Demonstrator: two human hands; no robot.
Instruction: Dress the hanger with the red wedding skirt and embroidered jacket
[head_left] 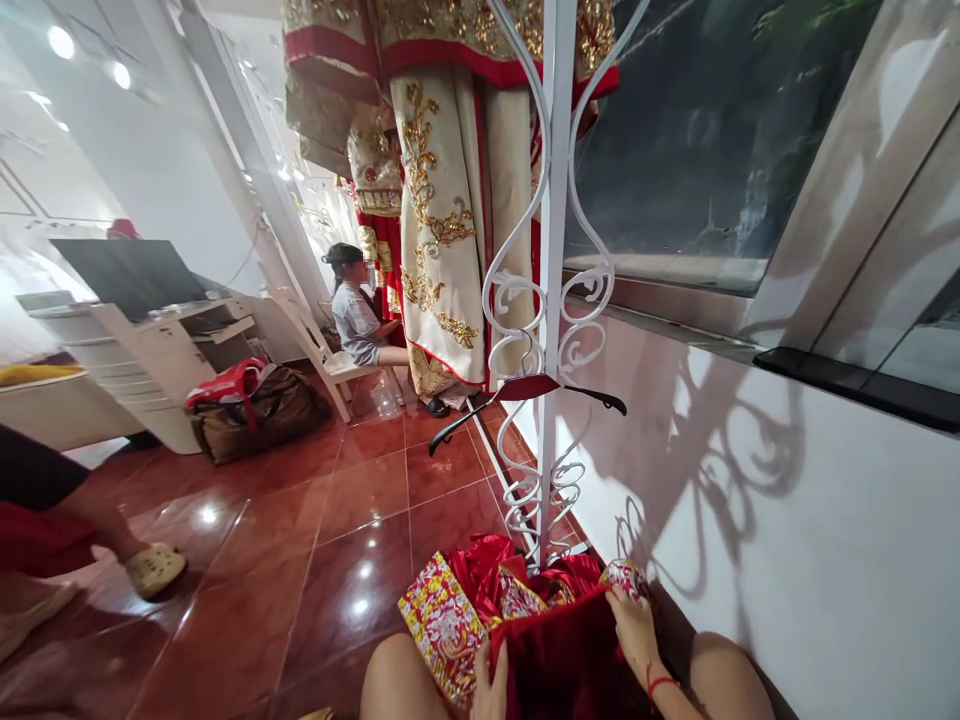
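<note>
A red garment lies across my lap, its dark red cloth spread between my two hands. Panels with dense gold and silver embroidery show at its left side, and shiny red satin bunches behind it. My left hand grips the near left edge of the cloth, thumb and fingers closed on it. Higher up on the right, my right hand is closed on the garment's right edge beside an embroidered part. Below that wrist sits a red string bracelet. The lower part of the garment is cut off by the frame.
A white scrolled metal rack stands just ahead, with a dark hanger on it. Embroidered robes hang beyond. A seated person, a brown bag and another person's foot are to the left; a white wall is right.
</note>
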